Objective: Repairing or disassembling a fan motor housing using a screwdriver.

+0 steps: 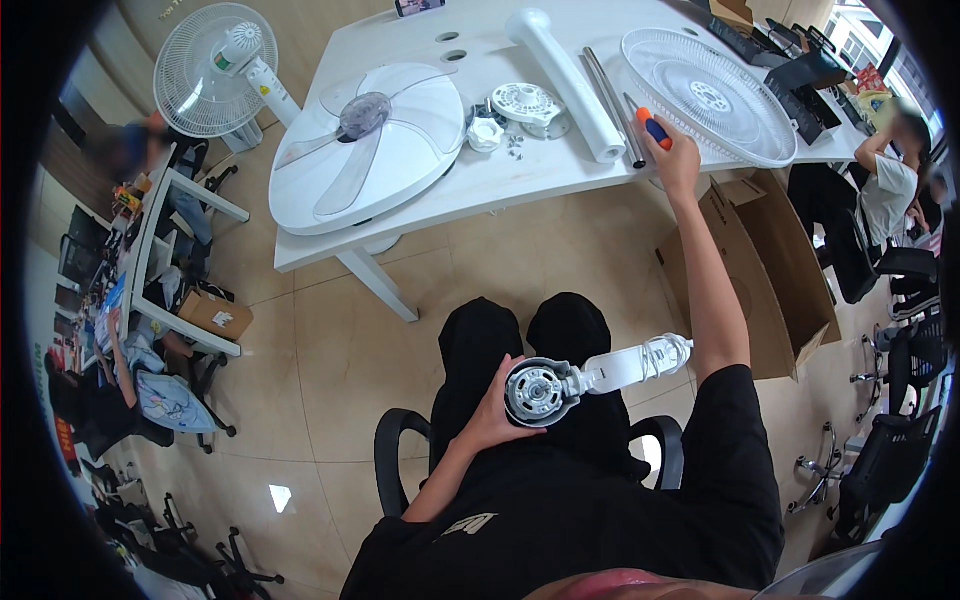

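Note:
In my lap, my left hand [490, 412] is wrapped round the housing of a fan motor [538, 393], its round open face turned up. A white neck [625, 368] sticks out from it to the right, with a coiled clear-white cord [665, 353] round its end. My right hand [676, 165] reaches to the table's front edge, its fingers closed on the orange-and-blue handle of a screwdriver [655, 132]. Just left of that hand lie thin metal tubes [612, 105] and a thick white pole [570, 90]. A white fan grille [690, 90] lies on its right.
On the white table [400, 222] sit a white fan base [425, 115] with a clear blade [350, 165], a round white part [525, 102], a knob [485, 135] and small screws [515, 150]. An open cardboard box [740, 270] stands below right. An assembled fan [215, 70] stands far left; people sit on both sides.

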{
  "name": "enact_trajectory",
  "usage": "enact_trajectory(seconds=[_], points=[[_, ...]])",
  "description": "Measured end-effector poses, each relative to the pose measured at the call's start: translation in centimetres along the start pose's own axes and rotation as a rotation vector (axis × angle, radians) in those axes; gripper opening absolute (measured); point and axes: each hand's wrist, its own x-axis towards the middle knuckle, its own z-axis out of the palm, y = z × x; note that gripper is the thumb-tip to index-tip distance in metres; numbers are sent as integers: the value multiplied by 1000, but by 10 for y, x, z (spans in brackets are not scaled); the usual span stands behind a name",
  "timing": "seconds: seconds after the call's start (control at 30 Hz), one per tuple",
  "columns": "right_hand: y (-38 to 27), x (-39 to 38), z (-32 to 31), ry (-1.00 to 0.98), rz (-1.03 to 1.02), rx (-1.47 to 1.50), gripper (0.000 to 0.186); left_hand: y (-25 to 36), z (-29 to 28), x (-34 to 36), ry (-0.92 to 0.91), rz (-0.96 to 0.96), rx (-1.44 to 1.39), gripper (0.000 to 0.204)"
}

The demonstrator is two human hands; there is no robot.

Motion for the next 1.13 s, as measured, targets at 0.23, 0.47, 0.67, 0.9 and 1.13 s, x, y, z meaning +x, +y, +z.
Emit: enact_trajectory(seconds=[0.23,0.47,0.67,0.9,1.13], points=[[10,-6,11,-13,-42,-207,53,-4,3,-1,0,16,-10,143],[11,-28,-11,-31,6,-101,58,-4,6,2,-17,58,-33,144],[4,-149,-79,-119,-246,130,33,-11,8,10,-27,73,-84,144],[24,-322,-176,-1116,-81,151,90,-10,13,33,-157,142,-146,143],[66,-401,-221,-1020,137,24,104,7,55,66,-464,191,-122,146]])
